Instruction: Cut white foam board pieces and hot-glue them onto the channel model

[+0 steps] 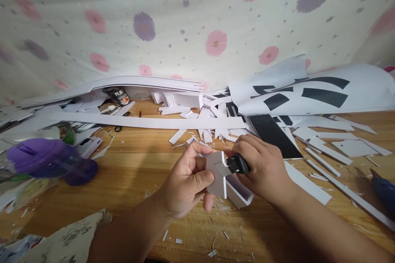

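Between the thumb and fingers of my left hand (189,181) is a small white foam-board piece (217,189), held upright above the table. My right hand (259,164) is closed around a black-handled utility knife (237,164). The knife's blade lies against the upper right part of the piece, where a thin strip curls up at the edge. Just below and behind my hands sits a white folded board form (240,193), partly hidden by them. Small white offcuts lie on the wood beneath.
Loose white strips (327,152) and a dark flat tablet-like slab (274,135) lie to the right. A long white strip (154,122) crosses the back. At left a purple-lidded bottle (52,160) lies tilted by a phone (89,146). A blue tool (384,191) is at the right edge.
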The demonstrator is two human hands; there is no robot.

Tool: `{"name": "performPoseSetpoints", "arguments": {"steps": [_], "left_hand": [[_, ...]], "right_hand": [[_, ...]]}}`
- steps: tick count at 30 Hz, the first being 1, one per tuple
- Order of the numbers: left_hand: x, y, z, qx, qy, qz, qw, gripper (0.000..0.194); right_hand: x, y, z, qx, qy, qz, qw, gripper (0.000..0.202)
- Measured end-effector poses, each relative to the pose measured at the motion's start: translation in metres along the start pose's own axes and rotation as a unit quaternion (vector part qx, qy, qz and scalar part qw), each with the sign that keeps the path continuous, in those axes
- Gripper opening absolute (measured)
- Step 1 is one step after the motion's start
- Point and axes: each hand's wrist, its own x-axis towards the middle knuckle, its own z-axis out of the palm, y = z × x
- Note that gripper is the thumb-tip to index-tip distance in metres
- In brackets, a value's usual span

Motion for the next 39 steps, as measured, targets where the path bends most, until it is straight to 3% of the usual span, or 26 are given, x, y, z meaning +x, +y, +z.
{"name": "performPoseSetpoints", "arguments": {"steps": [5,10,16,20,28,31,34,39], "left_hand": [[-0.001,0.0,0.001,0.003,-0.012,-0.004,1.0,0.022],[0.0,0.001,-0.004,0.025,0.017,-0.013,0.999,0.024],[0.002,0.001,-0.006,0.028,0.027,-0.007,0.999,0.026],[0.002,0.002,-0.005,0.034,0.019,-0.013,0.999,0.024],[0.0,-0.001,0.001,0.032,0.0,-0.026,0.999,0.027],[0.002,0.002,-0.001,0.06,0.047,0.002,0.997,0.027],[0.004,0.006,-0.003,0.126,0.144,0.045,0.98,0.031],[0.007,0.009,-0.002,0.199,0.265,0.074,0.941,0.04]], "right_hand": [[0.0,0.009,0.003,-0.015,0.004,0.022,1.0,0.015],[-0.002,0.016,0.004,-0.023,0.01,0.075,0.997,0.017],[-0.001,0.001,0.004,0.034,-0.012,0.016,0.999,0.013],[-0.002,-0.002,0.006,0.028,-0.005,0.017,0.999,0.014],[-0.005,0.016,0.011,0.007,-0.022,0.103,0.994,0.011],[-0.006,0.021,0.012,0.014,-0.017,0.147,0.989,0.018],[-0.006,0.019,0.008,0.055,-0.021,0.176,0.983,0.023],[-0.002,0.007,-0.004,0.184,-0.087,0.206,0.957,0.02]]}}
